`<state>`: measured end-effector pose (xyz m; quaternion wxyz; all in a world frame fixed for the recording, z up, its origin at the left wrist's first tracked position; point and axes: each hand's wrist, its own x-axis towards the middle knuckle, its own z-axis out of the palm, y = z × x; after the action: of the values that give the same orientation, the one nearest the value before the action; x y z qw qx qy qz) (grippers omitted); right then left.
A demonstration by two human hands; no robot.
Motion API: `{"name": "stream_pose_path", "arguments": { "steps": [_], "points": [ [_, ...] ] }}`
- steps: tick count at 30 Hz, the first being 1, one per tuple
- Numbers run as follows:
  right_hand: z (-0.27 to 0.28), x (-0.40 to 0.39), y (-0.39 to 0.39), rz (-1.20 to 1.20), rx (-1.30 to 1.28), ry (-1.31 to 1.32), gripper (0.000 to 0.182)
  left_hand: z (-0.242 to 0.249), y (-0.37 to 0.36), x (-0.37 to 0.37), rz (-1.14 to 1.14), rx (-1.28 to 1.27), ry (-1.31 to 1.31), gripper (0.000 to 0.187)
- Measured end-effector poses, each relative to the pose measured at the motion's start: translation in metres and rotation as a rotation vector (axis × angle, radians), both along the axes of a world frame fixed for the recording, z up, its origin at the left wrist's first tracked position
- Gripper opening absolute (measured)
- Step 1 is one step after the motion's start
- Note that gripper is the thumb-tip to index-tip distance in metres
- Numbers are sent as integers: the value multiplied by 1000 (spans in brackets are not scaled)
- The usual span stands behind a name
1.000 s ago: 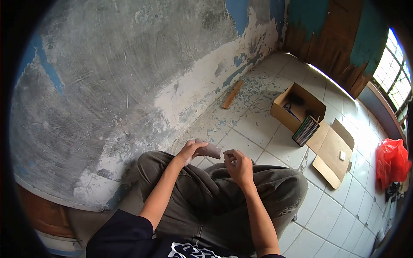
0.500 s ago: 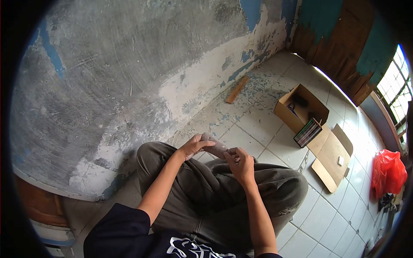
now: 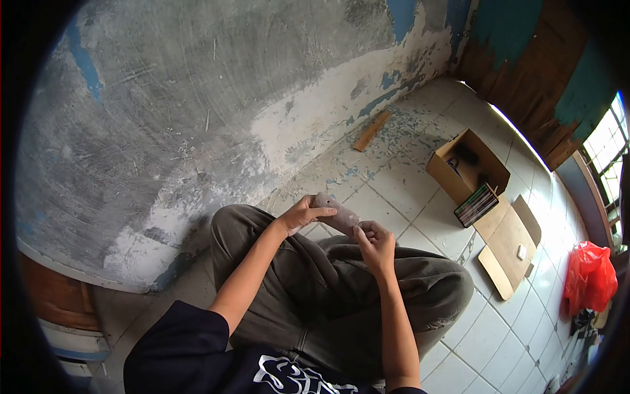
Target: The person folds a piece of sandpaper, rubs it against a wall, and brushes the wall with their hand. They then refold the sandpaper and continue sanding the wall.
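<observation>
Brownish folded sheet of sandpaper [image 3: 336, 215] at frame centre, gripped by the left hand [image 3: 303, 214] and pinched by the right hand [image 3: 377, 244] above crossed legs.

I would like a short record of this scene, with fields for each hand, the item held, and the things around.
left hand: grip closed on one end of the small grey-brown pouch
right hand: fingers pinch the pouch's other end
posture: person sits cross-legged on the tiled floor, facing the peeling wall
cardboard box: open, to the right, with stacked items at its near side
flat cardboard: beside the box
red bag: far right
wood piece: by the wall
</observation>
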<state>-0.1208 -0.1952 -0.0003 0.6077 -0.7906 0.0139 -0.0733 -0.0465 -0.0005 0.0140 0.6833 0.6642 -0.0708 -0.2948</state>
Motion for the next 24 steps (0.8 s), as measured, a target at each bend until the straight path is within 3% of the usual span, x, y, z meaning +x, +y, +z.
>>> {"name": "stream_pose_path", "arguments": {
  "steps": [1, 4, 24],
  "points": [
    [-4, 2, 0, 14, 180, 71, 17, 2, 0, 0, -18, -17, -28, 27],
    [1, -1, -2, 84, 341, 153, 18, 5, -2, -3, -17, -58, -51, 26],
    [6, -3, -3, 109, 512, 203, 14, -8, 2, 1, 22, -210, 51, 36]
  ]
}}
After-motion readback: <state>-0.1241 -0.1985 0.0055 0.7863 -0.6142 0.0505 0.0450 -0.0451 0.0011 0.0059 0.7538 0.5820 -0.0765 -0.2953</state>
